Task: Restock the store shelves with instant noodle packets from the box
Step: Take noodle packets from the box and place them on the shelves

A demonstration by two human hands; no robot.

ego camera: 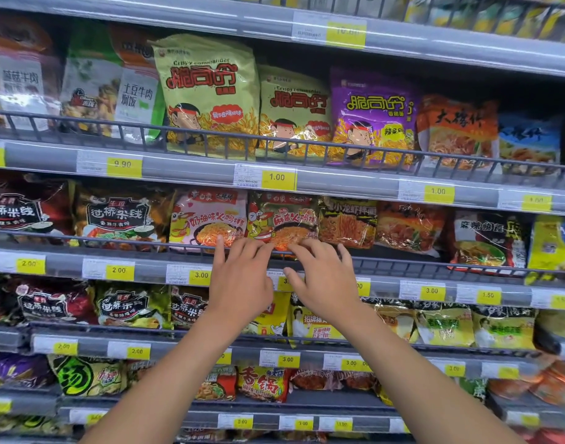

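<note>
- fingers [262,249] of the left hand [241,285] are spread and lie flat against the lower edge of a dark green noodle packet [282,221], gripping nothing.
- the index finger of that hand points up over the neighbouring pink noodle packet [207,219], its tip on the packet's lower right corner.
- right hand [326,280] is open too, fingers fanned; the fingertips rest on the bottom of the green packet, the thumb hangs free below the wire rail [114,241].
- both hands press the same packet from the front, at the shelf's front rail; neither is closed around it.
- the green packet stands upright on the second shelf from the top, between the pink packet on its left and a black-and-yellow noodle packet [348,222] on its right, touching both.
- its lower edge sits at or just over the rail; whether it is fully behind the rail cannot be told, as the hands cover that part.
- yellow price tags [278,177] run along each shelf edge; one tag just below the hands is partly hidden by them.
- on the shelf above, large yellow-green snack bags [210,91] and a purple snack bag [374,116] stand behind their own rail.
- both bare forearms rise from the bottom of the view across the lower shelves.
</note>
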